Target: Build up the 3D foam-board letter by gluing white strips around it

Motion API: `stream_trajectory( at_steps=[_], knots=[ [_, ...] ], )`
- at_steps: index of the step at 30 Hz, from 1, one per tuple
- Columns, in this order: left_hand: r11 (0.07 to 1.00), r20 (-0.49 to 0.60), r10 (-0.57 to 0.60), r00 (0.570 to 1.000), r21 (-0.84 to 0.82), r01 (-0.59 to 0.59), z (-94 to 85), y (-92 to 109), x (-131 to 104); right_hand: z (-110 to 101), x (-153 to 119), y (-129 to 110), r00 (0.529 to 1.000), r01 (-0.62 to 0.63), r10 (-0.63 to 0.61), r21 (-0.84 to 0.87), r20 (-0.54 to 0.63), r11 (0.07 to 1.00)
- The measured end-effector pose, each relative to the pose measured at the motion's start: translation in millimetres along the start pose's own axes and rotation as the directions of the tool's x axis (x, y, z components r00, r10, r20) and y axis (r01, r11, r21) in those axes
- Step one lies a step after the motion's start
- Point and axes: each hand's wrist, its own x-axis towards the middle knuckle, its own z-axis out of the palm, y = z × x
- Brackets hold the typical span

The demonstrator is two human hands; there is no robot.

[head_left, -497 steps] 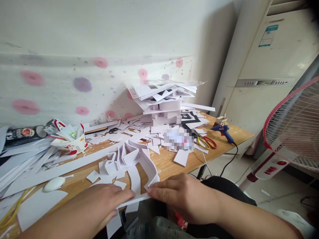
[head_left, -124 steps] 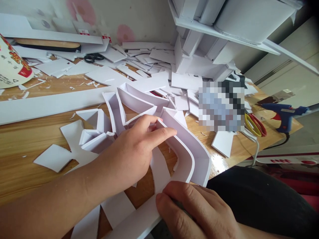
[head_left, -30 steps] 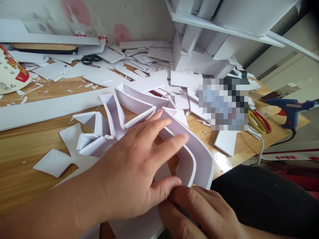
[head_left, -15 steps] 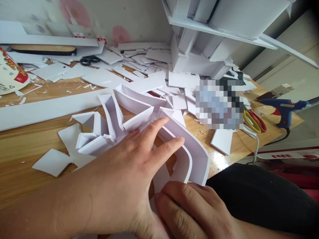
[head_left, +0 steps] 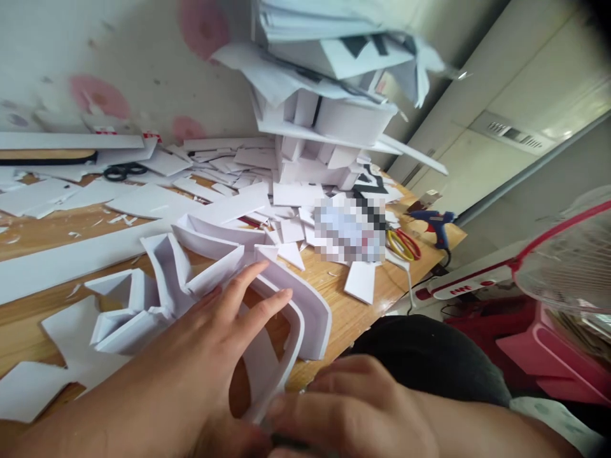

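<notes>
My left hand [head_left: 210,343] lies spread over a white foam-board form with curved upright walls [head_left: 303,312], two fingertips resting by its inner wall. At the bottom, my right hand [head_left: 348,407] is closed at the near end of the curved wall. A dark, thin thing shows under its fingers, too blurred and hidden to name. Left of my left hand stand joined angular white board pieces [head_left: 165,267]. Flat white offcuts [head_left: 33,388] lie at the lower left.
Black scissors [head_left: 125,170] lie among white scraps at the back. Red-yellow scissors [head_left: 403,245] and a blue glue gun [head_left: 436,222] are at the right table edge. A stacked white structure [head_left: 329,121] stands behind; a fan [head_left: 568,254] is at right.
The view has swung right and up, bringing the fan and pink container into sight. My right hand has shifted away from the outer wall, and a dark thing now shows beneath its fingers.
</notes>
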Motion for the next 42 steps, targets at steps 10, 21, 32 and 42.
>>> stream_trajectory(
  at_steps=[10, 21, 32, 42],
  knots=[
    [0.998, 0.061, -0.065, 0.996, 0.010, 0.064, 3.7, -7, 3, -171, -52, 181, 0.508, -0.763, 0.796, -0.602, -0.329, 0.238],
    [0.990, 0.110, -0.108, 0.988, -0.077, 0.116, -12.9, 9, 2, -147, -58, 188, 0.487, -0.764, 0.867, -0.533, -0.105, 0.364],
    [0.970, 0.251, -0.088, 0.964, -0.197, 0.140, -38.7, 22, 4, -64, 34, 138, 0.746, -0.469, 0.544, -0.278, 0.384, 0.838],
    [0.971, 0.209, -0.056, 0.976, -0.217, 0.102, -22.9, 10, 0, 10, 119, 135, 0.775, -0.289, 0.397, -0.283, 0.491, 0.915]
  ],
)
